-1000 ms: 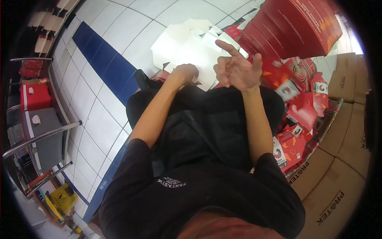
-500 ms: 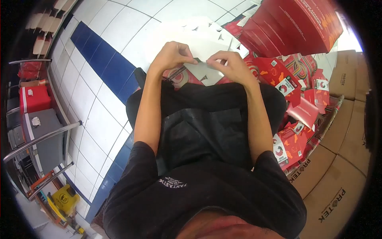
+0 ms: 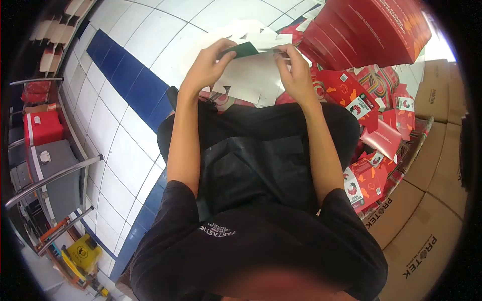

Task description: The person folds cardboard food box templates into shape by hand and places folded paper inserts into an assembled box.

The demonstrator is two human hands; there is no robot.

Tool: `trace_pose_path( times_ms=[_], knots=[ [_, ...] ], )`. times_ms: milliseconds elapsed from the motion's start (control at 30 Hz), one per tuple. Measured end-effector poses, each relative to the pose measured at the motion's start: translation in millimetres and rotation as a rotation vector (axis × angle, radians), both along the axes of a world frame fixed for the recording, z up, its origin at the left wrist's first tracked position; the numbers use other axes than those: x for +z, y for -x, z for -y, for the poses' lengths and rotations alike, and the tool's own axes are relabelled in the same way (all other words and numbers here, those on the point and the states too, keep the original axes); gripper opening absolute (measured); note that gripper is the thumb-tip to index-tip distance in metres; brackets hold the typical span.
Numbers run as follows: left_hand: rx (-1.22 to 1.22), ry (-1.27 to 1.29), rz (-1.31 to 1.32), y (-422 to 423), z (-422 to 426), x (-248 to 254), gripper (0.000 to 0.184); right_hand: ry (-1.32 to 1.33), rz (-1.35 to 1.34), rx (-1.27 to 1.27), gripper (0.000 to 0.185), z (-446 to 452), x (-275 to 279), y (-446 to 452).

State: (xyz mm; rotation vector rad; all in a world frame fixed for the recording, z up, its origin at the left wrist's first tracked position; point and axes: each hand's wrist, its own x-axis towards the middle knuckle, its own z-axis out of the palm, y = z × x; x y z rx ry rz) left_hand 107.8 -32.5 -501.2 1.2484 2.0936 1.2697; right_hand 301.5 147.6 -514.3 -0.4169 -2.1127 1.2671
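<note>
My left hand (image 3: 208,65) pinches a small dark green piece (image 3: 244,49) between thumb and fingers, above a white sheet of card (image 3: 256,75). My right hand (image 3: 295,70) has thumb and fingers pressed together at the upper right edge of this card, by a small greyish bit too small to make out. More white cut card lies behind and beneath, partly hidden by the hands. A red patterned surface (image 3: 236,101) shows under the card's near edge.
Right of my knees lie red printed cartons (image 3: 361,108), with a tall red box stack (image 3: 361,35) behind them. Brown cardboard boxes (image 3: 422,241) line the far right. At left stands a metal-railed rack (image 3: 55,175) with grey and red cases. White floor tiles (image 3: 118,150) lie between.
Both hands have come together over the card, then moved slightly up and apart. The dark green piece now shows at my left hand. My right hand, open at first, is now closed.
</note>
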Motion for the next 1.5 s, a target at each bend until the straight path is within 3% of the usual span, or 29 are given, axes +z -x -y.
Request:
trace_pose_path(
  times_ms=[67,133,267,333,467,533,633,833,933,1000,1067,1200,1233,1267,1300,1367,1400,1433,1500],
  knots=[
    [0.017,-0.106,0.006,4,0,-4,0.023,-0.012,-0.018,-0.012,0.019,-5,-3,0],
    [0.148,0.008,0.012,8,3,-1,0.025,-0.099,-0.062,0.125,0.02,-10,-1,0],
    [0.117,0.039,0.063,2,4,8,0.024,-0.144,-0.091,0.204,0.02,-5,10,-4],
    [-0.113,-0.022,0.069,-5,2,-4,0.027,-0.302,0.022,0.2,0.016,2,9,-3],
    [-0.187,0.135,-0.021,-5,2,-7,0.031,-0.217,0.057,0.147,0.014,11,0,0],
    [-0.174,0.125,0.003,-5,2,-7,0.031,-0.207,-0.008,-0.067,0.016,12,-5,5],
    [-0.142,0.069,0.005,-6,0,-8,0.031,-0.241,-0.08,-0.132,0.016,16,-6,9],
    [-0.126,0.024,-0.001,-7,2,-9,0.029,-0.077,0.031,0.067,0.017,6,-3,2],
    [-0.164,-0.008,-0.015,-11,-4,-11,0.028,-0.119,0.057,0.186,0.017,7,0,0],
    [-0.19,-0.045,-0.026,-13,-3,-12,0.027,-0.092,0.045,0.131,0.016,13,-2,-1],
    [-0.204,0.096,0.115,-15,-3,3,0.031,-0.064,0.031,0.074,0.016,14,-5,2],
    [-0.178,0.16,0.147,-33,-9,28,0.027,-0.107,-0.073,-0.079,0.034,23,-5,11],
    [-0.094,0.036,-0.019,-35,-11,24,0.025,-0.08,-0.137,-0.171,0.041,28,-6,13],
    [-0.008,-0.089,-0.186,-38,-15,20,0.024,-0.062,-0.085,-0.205,0.064,31,-14,14],
    [-0.006,-0.095,-0.196,-42,-20,15,0.024,-0.068,-0.096,-0.203,0.064,35,-22,17],
    [0.156,-0.505,-0.061,-53,-31,7,0.019,0.235,-0.186,-0.101,0.079,48,-28,22],
    [0.183,-0.543,-0.049,-59,-33,6,0.024,0.296,-0.097,0.05,0.087,47,-32,19],
    [0.182,-0.551,-0.062,-63,-33,8,0.024,0.189,-0.096,0.155,0.087,44,-30,21],
    [0.195,-0.549,-0.046,-69,-32,10,0.025,0.249,-0.097,0.09,0.07,50,-21,23]
  ],
)
